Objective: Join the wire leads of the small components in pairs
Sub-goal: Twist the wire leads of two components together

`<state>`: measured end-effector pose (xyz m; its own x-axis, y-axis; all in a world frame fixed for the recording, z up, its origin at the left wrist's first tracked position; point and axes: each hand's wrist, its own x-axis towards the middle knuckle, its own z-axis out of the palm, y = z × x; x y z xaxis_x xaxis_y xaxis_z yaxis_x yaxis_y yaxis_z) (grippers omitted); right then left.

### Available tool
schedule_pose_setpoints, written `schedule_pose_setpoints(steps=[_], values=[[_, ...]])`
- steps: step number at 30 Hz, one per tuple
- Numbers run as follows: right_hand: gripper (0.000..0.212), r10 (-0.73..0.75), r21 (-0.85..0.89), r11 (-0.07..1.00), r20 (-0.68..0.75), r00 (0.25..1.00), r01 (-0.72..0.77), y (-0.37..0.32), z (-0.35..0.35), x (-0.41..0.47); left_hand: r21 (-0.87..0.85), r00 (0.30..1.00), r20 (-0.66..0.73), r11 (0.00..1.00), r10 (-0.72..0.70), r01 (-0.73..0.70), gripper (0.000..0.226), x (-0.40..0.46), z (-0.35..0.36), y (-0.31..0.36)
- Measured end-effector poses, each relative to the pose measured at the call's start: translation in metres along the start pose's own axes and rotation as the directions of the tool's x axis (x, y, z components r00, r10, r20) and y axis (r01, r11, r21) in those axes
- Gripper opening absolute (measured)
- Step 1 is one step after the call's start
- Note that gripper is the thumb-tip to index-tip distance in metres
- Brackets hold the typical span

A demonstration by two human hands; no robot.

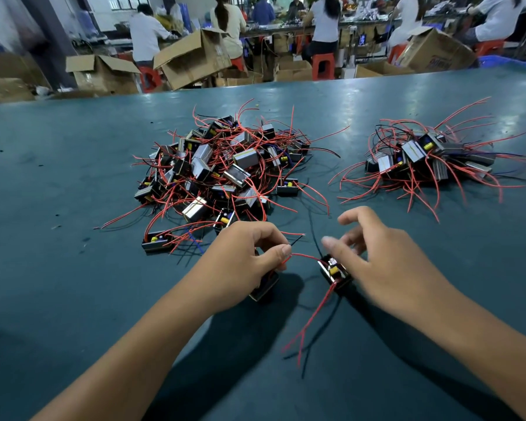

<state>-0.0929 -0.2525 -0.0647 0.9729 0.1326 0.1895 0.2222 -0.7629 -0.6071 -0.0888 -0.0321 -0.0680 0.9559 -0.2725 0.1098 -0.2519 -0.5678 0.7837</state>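
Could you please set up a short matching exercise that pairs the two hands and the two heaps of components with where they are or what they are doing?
Things:
1. left hand
2. right hand
3. larger heap of components
4. smaller heap of components

States or places:
A. far right on the green table
B. pinches a red wire lead
C. fingers spread over the component with the yellow part
D. middle of the table, beyond the left hand

Pairs: 1-B, 2-C, 3-D, 4-A
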Motion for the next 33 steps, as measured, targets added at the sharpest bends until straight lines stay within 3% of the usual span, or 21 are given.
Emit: schedule_pose_setpoints(steps=[3,6,9,18,22,24,25,27,28,30,33], values=[[0.028,-0.033,-0.038,0.999,-0.002,0.999,0.033,0.0,-0.003,0.0,-0.012,1.0,-0.006,1.0,-0.008,0.008,0.017,0.001,-0.001,-0.001],[0.045,-0.041,-0.103,0.993,0.148,0.988,0.057,-0.001,-0.002,-0.004,-0.038,1.0,-0.003,0.999,-0.029,0.029,0.016,0.001,-0.001,-0.001],[0.059,-0.079,-0.098,0.99,0.202,0.976,0.1,0.0,-0.002,-0.004,-0.048,0.999,-0.002,0.998,-0.039,0.038,0.014,0.0,-0.001,-0.001],[0.05,-0.266,-0.143,0.933,0.339,0.902,0.329,0.001,-0.016,0.001,-0.147,0.996,0.051,0.986,-0.072,0.079,0.019,0.0,-0.001,0.005],[0.05,-0.278,-0.16,0.918,0.393,0.877,0.363,0.005,-0.016,0.001,-0.213,0.997,0.049,0.975,-0.055,0.064,0.015,0.001,0.002,0.006],[0.053,-0.28,0.02,0.957,0.321,0.905,0.289,0.001,-0.019,0.003,-0.234,0.997,0.049,0.97,-0.051,0.061,0.014,0.001,0.003,0.006],[0.054,-0.272,0.219,0.949,0.217,0.937,0.225,-0.004,-0.019,0.003,-0.235,0.997,0.051,0.97,-0.05,0.06,0.014,0.001,0.004,0.006],[0.052,-0.176,0.629,0.768,0.028,0.984,0.119,-0.016,-0.013,0.003,-0.239,0.997,0.062,0.969,-0.045,0.058,0.014,0.0,0.006,0.007],[0.049,-0.12,0.734,0.673,-0.005,0.993,0.085,-0.023,-0.007,0.004,-0.247,0.997,0.067,0.968,-0.04,0.055,0.014,0.0,0.006,0.007],[0.045,-0.06,0.791,0.611,0.039,0.997,0.006,-0.031,0.008,0.001,-0.257,0.997,0.075,0.966,-0.019,0.038,0.013,-0.001,0.007,0.008],[0.034,-0.072,0.662,0.746,0.186,0.98,-0.071,-0.028,0.02,-0.004,-0.263,0.997,0.071,0.965,0.019,0.0,0.012,-0.002,0.008,0.009]])
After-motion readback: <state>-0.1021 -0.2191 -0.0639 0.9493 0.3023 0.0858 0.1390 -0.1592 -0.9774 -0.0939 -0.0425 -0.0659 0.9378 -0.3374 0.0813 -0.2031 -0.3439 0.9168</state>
